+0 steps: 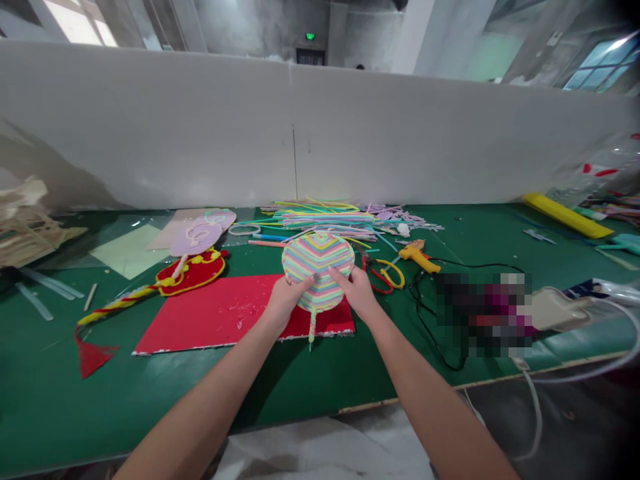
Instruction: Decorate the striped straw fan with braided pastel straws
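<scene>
A round hand fan (319,257), striped in pastel pink, yellow, green and blue, is held upright between my two hands. Its short twisted handle (313,325) points down toward me. My left hand (290,299) grips the fan's lower left edge, thumb on the front face. On the opposite edge, my right hand (357,288) pinches it the same way. The fingers behind the fan are hidden. Under and behind it lies a red board (210,317) with a frayed white edge.
Pipe cleaners (320,219) are heaped by the white partition (200,127). At left lie a red fan (193,272) with a tasselled handle and a purple fan (200,232). Right of my hands are scissors (393,273), a yellow glue gun (420,257) and black cable (435,340).
</scene>
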Demonstrator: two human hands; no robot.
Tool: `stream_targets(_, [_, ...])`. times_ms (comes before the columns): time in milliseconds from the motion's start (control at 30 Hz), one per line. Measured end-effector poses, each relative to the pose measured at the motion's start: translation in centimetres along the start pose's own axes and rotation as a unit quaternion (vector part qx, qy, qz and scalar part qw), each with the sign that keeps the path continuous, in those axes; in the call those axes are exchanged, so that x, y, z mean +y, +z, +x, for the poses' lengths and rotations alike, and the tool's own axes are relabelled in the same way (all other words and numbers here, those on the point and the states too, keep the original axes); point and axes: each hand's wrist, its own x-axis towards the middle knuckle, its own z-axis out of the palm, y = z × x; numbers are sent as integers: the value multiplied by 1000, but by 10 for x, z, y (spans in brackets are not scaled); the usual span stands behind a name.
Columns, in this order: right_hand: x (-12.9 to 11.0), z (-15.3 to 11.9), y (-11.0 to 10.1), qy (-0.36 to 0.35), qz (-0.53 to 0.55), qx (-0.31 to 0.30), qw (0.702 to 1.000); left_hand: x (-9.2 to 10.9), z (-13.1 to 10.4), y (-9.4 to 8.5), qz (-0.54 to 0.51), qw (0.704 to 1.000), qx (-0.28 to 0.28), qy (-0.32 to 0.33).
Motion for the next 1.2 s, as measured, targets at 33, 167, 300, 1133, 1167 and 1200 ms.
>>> stream_targets(33, [-1,0,0,-7,-8,1,1000,0,0,0,3,1000,-5,1])
stream_targets(167, [-1,0,0,-14,-15,6,1000,1,-1,0,7,1000,-12,3])
stream_targets(300, [1,0,0,-2,0,5,1000,2,-1,-1,19,1000,-17,14])
stream_targets(1133, [0,-1,2,12,34,-9,999,3,0,-4,-52,996,-25,-71])
stream_targets(1167, [0,-1,2,11,30,-11,999,4,0,-4,-51,996,-29,-71])
stream_targets(1200, [0,-1,1,10,26,-11,1000,4,0,-4,-49,996,-31,-68])
